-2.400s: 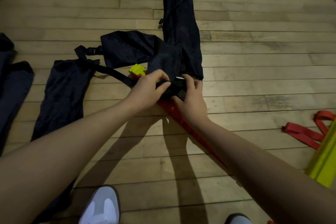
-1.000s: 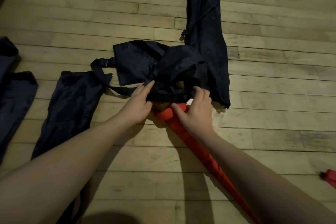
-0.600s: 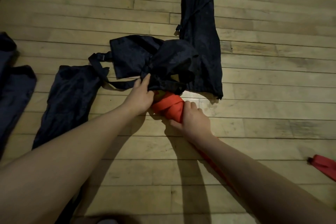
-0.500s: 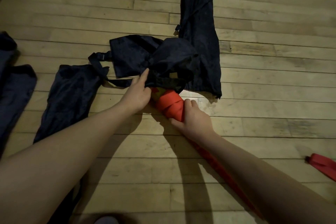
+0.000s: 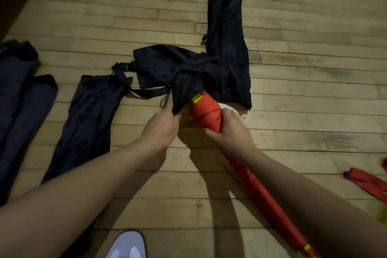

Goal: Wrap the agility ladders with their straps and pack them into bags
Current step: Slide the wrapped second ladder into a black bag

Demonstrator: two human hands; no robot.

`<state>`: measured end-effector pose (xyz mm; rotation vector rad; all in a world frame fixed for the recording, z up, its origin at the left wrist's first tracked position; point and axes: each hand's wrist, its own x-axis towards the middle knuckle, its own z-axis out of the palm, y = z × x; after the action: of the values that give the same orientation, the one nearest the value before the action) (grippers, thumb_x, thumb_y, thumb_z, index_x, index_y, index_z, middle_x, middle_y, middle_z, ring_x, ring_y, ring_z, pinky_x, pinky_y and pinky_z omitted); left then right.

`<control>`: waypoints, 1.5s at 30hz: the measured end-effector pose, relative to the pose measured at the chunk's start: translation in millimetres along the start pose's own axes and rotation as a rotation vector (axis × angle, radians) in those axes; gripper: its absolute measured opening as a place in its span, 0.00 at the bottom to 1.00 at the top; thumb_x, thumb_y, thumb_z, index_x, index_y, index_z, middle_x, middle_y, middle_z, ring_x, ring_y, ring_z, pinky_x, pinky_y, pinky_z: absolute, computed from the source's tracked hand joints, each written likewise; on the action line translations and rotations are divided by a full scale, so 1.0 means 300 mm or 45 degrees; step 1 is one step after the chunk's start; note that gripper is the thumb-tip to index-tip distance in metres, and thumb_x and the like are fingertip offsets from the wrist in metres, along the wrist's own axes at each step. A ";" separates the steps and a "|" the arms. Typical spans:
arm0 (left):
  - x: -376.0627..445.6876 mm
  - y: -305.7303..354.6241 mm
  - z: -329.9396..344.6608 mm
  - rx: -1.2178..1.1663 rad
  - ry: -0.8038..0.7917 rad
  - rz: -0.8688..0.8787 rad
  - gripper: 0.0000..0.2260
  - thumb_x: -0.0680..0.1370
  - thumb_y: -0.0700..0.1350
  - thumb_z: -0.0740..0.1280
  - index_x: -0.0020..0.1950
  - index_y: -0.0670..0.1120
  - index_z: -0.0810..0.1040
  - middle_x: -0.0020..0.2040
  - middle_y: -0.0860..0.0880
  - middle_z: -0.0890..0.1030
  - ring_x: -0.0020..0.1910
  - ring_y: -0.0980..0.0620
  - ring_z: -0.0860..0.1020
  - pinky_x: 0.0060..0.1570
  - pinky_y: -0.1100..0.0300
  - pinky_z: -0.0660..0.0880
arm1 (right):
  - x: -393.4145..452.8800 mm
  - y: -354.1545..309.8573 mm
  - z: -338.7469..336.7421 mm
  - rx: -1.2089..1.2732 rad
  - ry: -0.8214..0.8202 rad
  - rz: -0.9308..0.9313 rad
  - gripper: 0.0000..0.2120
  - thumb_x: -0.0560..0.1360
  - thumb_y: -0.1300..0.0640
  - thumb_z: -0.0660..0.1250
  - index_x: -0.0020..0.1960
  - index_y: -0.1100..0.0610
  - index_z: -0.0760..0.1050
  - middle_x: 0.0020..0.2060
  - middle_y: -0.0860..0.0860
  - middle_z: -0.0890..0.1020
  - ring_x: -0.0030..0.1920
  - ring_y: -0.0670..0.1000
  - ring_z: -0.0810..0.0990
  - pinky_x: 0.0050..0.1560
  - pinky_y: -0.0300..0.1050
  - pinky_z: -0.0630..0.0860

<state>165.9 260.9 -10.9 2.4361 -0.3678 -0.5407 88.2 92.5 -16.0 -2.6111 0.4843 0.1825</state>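
A white shoe (image 5: 127, 246) shows at the bottom edge on the wooden floor (image 5: 293, 123). The wrapped red ladder (image 5: 249, 184) runs up from the lower right. The right hand (image 5: 231, 130) has its fingers curled around the ladder's strap-bound end. The left hand (image 5: 162, 125) pinches the mouth of a dark bag (image 5: 184, 88), which covers the ladder's tip. Beyond lie another bag (image 5: 227, 33) pointing away, a flat bag (image 5: 88, 115) to the left, and more dark bags (image 5: 18, 94) at the left edge. A red strap (image 5: 368, 181) lies far right.
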 end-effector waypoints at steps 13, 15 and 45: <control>-0.052 0.092 0.067 0.564 -0.058 0.623 0.26 0.82 0.49 0.57 0.79 0.49 0.54 0.60 0.45 0.69 0.56 0.46 0.71 0.54 0.53 0.69 | -0.005 -0.010 0.055 0.133 -0.053 0.058 0.26 0.72 0.45 0.68 0.64 0.57 0.68 0.54 0.55 0.74 0.52 0.57 0.77 0.47 0.50 0.75; -0.071 0.093 0.100 0.175 -0.116 0.596 0.24 0.82 0.45 0.59 0.78 0.47 0.58 0.58 0.46 0.72 0.54 0.46 0.74 0.53 0.55 0.72 | 0.000 0.007 0.044 0.190 -0.020 0.099 0.22 0.73 0.47 0.68 0.61 0.58 0.69 0.53 0.55 0.74 0.50 0.57 0.77 0.47 0.51 0.76; -0.098 0.227 0.254 0.026 -0.159 0.357 0.08 0.81 0.40 0.59 0.44 0.42 0.73 0.45 0.46 0.74 0.47 0.45 0.75 0.48 0.51 0.73 | -0.274 0.245 0.073 -0.057 -0.169 0.360 0.27 0.69 0.38 0.69 0.56 0.57 0.67 0.53 0.53 0.72 0.51 0.55 0.75 0.45 0.50 0.73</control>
<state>96.1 180.7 -15.9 2.3229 -0.7568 -0.5674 -16.2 67.4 -49.5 -2.5423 0.8082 0.4609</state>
